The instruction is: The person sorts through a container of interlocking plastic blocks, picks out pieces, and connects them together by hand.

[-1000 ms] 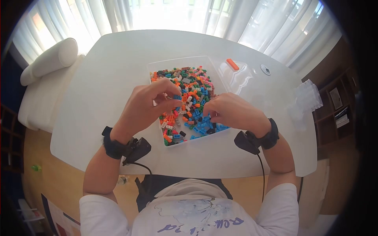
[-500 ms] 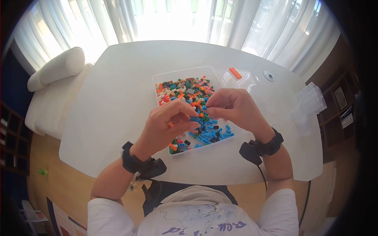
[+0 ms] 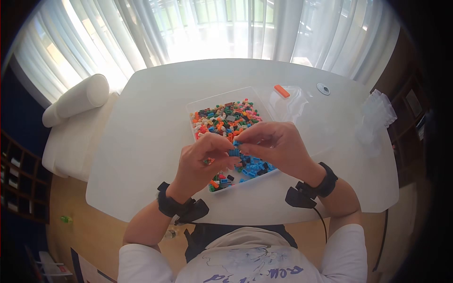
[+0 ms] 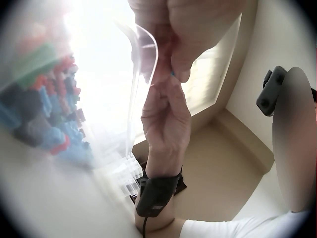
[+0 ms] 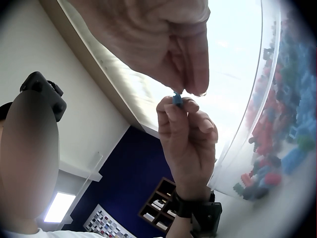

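Observation:
In the head view both hands meet over the near part of a clear plastic tray heaped with small toy building bricks of many colours. The left hand grips a blue brick piece between thumb and fingers; the right wrist view shows this blue piece at its fingertips. Thumb and fingers of the right hand pinch a small blue brick right at the left hand's piece. Seen from the left wrist, the fingertips come together, and only a speck of blue shows between them.
Beyond the tray's right side lies a clear plastic sheet or lid with an orange block by it. Clear plastic containers stand at the white table's right edge. A round cable port sits at the back right.
The right hand has come up from the blue bricks in the tray with a small blue brick. It has moved left to the left hand, and their fingertips now meet. The head view has tilted up.

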Available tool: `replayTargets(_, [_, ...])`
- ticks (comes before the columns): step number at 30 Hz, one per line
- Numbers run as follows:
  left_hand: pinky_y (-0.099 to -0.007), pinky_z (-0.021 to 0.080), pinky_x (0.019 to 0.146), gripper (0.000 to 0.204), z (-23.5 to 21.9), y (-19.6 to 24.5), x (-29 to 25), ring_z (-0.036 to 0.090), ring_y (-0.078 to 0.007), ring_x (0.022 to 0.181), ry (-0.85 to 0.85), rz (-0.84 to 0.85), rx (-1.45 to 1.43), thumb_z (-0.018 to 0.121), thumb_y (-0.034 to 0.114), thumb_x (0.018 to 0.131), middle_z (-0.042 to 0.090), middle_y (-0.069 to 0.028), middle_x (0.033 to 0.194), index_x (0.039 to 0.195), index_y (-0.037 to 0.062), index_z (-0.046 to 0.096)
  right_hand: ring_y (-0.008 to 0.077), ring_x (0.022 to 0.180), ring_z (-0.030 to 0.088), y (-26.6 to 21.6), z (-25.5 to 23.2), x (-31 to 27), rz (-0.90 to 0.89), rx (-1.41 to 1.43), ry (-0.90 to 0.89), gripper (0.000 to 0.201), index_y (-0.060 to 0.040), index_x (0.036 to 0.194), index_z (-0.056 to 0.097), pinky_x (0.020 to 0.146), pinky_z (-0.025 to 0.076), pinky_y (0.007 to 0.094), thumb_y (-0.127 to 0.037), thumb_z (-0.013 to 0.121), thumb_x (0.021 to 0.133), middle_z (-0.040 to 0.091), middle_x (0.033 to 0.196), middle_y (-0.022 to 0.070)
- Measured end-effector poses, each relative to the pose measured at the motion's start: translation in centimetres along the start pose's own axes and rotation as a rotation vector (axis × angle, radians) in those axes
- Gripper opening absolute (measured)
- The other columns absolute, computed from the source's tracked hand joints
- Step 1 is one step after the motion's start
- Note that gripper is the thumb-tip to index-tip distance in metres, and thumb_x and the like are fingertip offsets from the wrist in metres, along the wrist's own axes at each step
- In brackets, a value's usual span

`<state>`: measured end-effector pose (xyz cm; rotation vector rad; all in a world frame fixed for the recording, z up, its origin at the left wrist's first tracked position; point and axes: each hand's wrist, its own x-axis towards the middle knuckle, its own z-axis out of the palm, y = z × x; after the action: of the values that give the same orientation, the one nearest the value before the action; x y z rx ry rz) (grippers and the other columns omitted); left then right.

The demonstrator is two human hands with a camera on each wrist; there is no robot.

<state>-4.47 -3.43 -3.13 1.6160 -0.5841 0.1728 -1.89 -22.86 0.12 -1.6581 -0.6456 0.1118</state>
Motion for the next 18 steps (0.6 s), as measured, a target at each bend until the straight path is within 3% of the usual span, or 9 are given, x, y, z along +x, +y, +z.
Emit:
replayTargets(4, [-0.0212,0.050,0.057,0.023,-0.1,0.2,0.1,0.065,-0.0114,0.068,-0.018,0.020,0.147,0.070,0.005,0.074,0.062,-0.0041,0.079,0.089,0.0033,0.052,0.0099,0.076,0.061,-0.5,-0.2,-0.1,0.035,-0.079,-0.043,0.018,0.0001,0.093,0.065,0.070,0.052,0.0217,-0.001,0.066,0.076,0.063,0.086,0.0070])
replayTargets(15, [-0.0207,0.050,0.055,0.024,-0.2,0.4,0.1,0.065,-0.0108,0.068,0.013,-0.024,0.044,0.071,0.009,0.074,0.062,-0.0028,0.075,0.085,0.0047,0.051,0.0118,0.077,0.061,0.1,-0.2,-0.1,0.003,-0.051,-0.127,0.019,-0.0007,0.097,0.065,0.068,0.052,0.0219,0.003,0.060,0.079,0.062,0.089,0.0085])
replayTargets(18, [-0.0200,0.049,0.055,0.024,-0.3,0.4,0.1,0.065,-0.0106,0.068,0.013,-0.032,0.027,0.072,0.009,0.073,0.062,-0.0029,0.075,0.086,0.0049,0.051,0.0071,0.069,0.061,0.3,0.2,-0.1,-0.077,-0.036,-0.065,0.014,-0.0045,0.092,0.067,0.062,0.051,0.0205,-0.006,0.064,0.079,0.065,0.079,0.0059])
